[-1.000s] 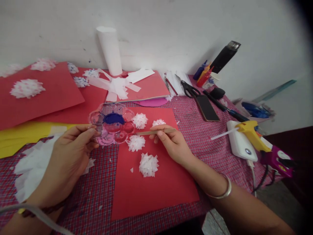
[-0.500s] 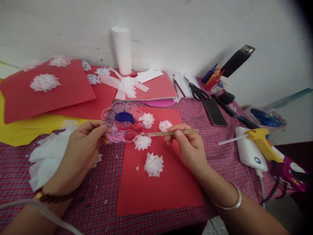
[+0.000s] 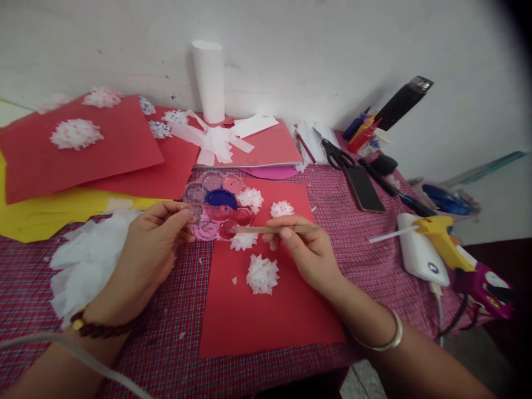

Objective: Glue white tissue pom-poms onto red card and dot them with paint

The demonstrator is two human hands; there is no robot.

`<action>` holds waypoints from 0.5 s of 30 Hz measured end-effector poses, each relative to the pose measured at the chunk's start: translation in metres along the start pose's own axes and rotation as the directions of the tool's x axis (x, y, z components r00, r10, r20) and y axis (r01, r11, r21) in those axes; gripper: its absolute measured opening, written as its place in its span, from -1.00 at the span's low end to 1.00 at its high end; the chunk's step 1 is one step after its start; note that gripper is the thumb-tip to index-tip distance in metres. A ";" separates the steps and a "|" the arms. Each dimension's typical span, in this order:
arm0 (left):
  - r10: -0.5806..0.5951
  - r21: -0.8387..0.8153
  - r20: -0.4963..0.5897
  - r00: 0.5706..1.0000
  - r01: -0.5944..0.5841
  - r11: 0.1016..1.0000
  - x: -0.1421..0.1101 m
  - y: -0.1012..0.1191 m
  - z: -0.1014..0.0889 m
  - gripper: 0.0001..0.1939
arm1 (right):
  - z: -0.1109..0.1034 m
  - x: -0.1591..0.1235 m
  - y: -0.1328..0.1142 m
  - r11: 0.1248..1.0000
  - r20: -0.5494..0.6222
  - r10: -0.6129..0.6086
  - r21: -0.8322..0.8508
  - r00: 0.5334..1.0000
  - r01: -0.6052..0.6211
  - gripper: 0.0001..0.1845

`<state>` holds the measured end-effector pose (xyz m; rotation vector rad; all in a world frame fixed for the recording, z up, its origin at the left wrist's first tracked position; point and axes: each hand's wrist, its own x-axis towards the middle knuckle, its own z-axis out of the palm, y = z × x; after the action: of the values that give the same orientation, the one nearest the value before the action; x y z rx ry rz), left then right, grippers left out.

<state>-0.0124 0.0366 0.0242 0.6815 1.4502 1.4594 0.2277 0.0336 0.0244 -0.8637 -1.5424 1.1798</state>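
Pinched in my left hand (image 3: pixel 160 238) is a clear, flower-shaped paint palette (image 3: pixel 199 194) with blue, red and pink paint in its wells. My right hand (image 3: pixel 305 249) grips a thin wooden paintbrush (image 3: pixel 274 228); its tip is over a red well at the palette's near right side. Beneath lies a sheet of red paper (image 3: pixel 274 327) carrying several ruffled tissue-paper flowers. The nearest paper flower (image 3: pixel 262 274) looks plain white, while the one at the right (image 3: pixel 281 209) has pink-tinted tips. Part of another is hidden behind the palette and brush.
White tissue pieces (image 3: pixel 91 260) lie left, under my left forearm. More red sheets (image 3: pixel 120 160) with flowers are behind. To the right are scissors (image 3: pixel 332 155), a phone (image 3: pixel 363 188), paint bottles (image 3: pixel 361 133), a white power bank (image 3: pixel 421 255) and a glue gun (image 3: pixel 453 244). A paper roll (image 3: pixel 210 83) stands by the wall.
The palette in my left hand has shifted slightly right. My right hand has moved left, bringing the brush tip from the palette's edge over a red well.
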 end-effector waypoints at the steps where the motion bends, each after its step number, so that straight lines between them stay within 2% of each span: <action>1: 0.001 -0.002 -0.011 1.000 -0.001 1.000 0.000 0.001 0.000 -0.78 | -0.003 0.000 0.000 1.000 -0.031 -0.001 0.007 1.000 0.002 -0.82; 7: -0.025 0.085 -0.032 0.999 0.028 0.996 0.003 0.005 -0.007 -0.84 | -0.023 0.007 0.001 0.999 -0.205 -0.002 -0.034 0.979 -0.005 -0.80; 15: -0.013 0.101 -0.004 1.000 0.013 0.995 0.008 -0.002 -0.015 -0.85 | -0.028 0.009 -0.003 0.986 -0.152 0.031 -0.159 0.988 -0.055 -0.75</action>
<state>-0.0290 0.0369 0.0182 0.7303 1.5366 1.3850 0.2521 0.0488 0.0310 -1.0738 -1.5186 1.0056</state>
